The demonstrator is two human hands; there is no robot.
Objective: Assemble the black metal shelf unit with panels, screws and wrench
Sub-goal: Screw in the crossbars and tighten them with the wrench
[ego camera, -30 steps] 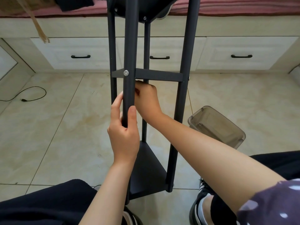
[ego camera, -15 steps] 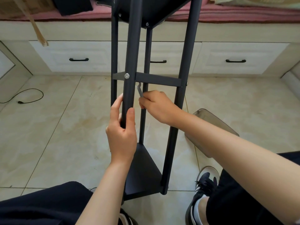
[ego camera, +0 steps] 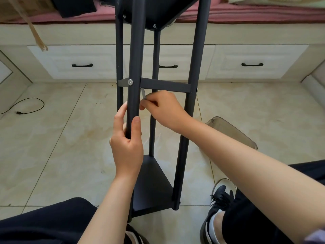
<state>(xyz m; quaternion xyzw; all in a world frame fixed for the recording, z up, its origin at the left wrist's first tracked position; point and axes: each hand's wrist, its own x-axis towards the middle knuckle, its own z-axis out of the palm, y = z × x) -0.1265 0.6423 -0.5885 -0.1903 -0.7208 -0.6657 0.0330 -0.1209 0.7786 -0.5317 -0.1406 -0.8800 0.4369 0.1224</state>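
The shelf unit [ego camera: 158,182] stands upright on the tiled floor [ego camera: 61,147] between the person's knees; its thin metal posts look stiff, light and smooth. The left hand [ego camera: 127,148] grips the near post [ego camera: 135,67], a sound steadying hold. The right hand [ego camera: 164,107] pinches a small wrench [ego camera: 143,94] just under the crossbar [ego camera: 165,85], which looks easy to drop.

We are wearing black trousers [ego camera: 52,221], plain and loose, covering both legs at the lower edge of the view. On our feet we are wearing black trainers [ego camera: 217,205] with white soles and white stripes along the sides, laced in black; the right one is showing plainly, the left one [ego camera: 134,235] only as a striped sliver. Both forearms are showing bare, from the left hand [ego camera: 127,147] and the right hand [ego camera: 165,110] back toward the elbows. At the bottom right corner we are showing a short sleeve [ego camera: 316,237] in muted purple with pale spots.
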